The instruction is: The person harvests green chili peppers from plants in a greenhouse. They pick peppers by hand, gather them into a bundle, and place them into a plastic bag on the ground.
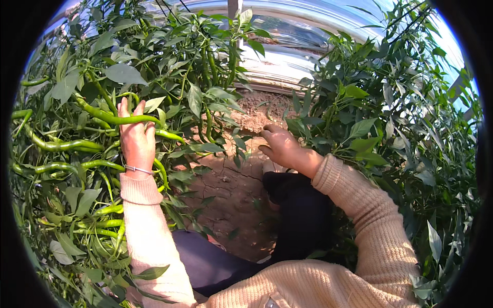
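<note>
My left hand [138, 140] reaches into the pepper plants on the left, its fingers stretched out and slightly apart. A long green chili pepper [102, 114] crosses in front of its fingers. Another green pepper [169, 135] shows just right of the thumb; its other end is hidden by the hand. Whatever lies beneath the palm cannot be seen. Over the bare soil path [227, 192], my right hand [283, 145] hangs with nothing visible in it, thumb and fingers apart. It is near the leaves of the right-hand plants [356, 131].
More curved green peppers [63, 145] hang low in the dense left row. Leafy plants line both sides of the narrow path. Beyond its far end are clear plastic sheeting [285, 30] and an upright post [234, 9]. My bent legs [304, 215] take up the near path.
</note>
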A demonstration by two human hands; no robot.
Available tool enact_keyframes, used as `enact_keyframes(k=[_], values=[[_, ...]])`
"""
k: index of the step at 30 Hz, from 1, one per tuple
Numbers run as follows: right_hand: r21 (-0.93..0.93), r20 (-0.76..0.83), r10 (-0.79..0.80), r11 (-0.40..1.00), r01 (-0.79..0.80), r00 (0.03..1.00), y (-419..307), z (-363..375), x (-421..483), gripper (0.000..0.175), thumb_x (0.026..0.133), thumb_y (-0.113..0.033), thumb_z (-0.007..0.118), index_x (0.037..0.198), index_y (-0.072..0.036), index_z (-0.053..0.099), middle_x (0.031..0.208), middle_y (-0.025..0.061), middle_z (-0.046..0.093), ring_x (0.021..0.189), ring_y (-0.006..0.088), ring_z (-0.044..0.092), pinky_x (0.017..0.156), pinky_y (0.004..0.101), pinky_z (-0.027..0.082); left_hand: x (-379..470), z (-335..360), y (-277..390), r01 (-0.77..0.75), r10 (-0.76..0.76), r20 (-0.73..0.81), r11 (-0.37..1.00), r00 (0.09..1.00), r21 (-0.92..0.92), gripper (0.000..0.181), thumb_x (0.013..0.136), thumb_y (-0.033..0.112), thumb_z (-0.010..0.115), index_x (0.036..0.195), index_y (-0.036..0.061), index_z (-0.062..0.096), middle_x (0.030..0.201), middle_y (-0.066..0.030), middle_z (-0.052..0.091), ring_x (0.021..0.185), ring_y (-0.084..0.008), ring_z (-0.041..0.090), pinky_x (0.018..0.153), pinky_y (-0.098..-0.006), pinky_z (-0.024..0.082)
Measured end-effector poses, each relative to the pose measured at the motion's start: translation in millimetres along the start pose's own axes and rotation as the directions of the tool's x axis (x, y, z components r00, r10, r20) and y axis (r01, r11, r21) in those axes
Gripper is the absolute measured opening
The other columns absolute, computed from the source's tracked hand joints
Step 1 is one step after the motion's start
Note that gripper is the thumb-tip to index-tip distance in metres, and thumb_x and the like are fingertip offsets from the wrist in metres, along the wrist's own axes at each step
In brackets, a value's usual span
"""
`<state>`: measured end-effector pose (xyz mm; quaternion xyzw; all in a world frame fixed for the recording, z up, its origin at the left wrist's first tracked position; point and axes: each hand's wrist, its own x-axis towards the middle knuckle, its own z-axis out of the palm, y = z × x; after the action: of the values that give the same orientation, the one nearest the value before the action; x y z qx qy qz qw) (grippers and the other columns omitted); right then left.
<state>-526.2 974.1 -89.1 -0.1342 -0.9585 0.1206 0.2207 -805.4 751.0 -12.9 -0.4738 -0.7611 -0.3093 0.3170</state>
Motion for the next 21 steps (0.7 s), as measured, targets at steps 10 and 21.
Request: enact_keyframes(k=[10,21], values=[[0.476,-0.023,0.309,0.840,-0.262,0.951,-10,28,117,0.039,0.094,-0.031,0.052,0.117,0.001,0.056,0.104,0.0195,0.062,0.089,0.0292,0.062,0.082,0.0392,0.047,-6,-5,7,0.133,-0.132,0.030,0.990,0.991,-0.046,0.035,0.082,0.000,0.056,0.117,0.0014,0.059,0.140,-0.0230,0.039,0.130,-0.0376,0.038,0.108,-0.0410,0.030],[0.872,-0.155,0.131,0.485,0.073,0.979,-154,103,160,0.078,0.094,-0.026,0.045,0.144,0.007,-0.005,0.130,0.0335,0.036,0.120,0.0431,0.041,0.103,0.0398,0.036,7,-12,29,0.028,-0.040,0.085,0.989,0.996,0.148,0.034,0.082,0.030,0.068,0.104,0.0046,0.068,0.138,-0.0279,0.039,0.132,-0.0448,0.031,0.109,-0.0476,0.025]])
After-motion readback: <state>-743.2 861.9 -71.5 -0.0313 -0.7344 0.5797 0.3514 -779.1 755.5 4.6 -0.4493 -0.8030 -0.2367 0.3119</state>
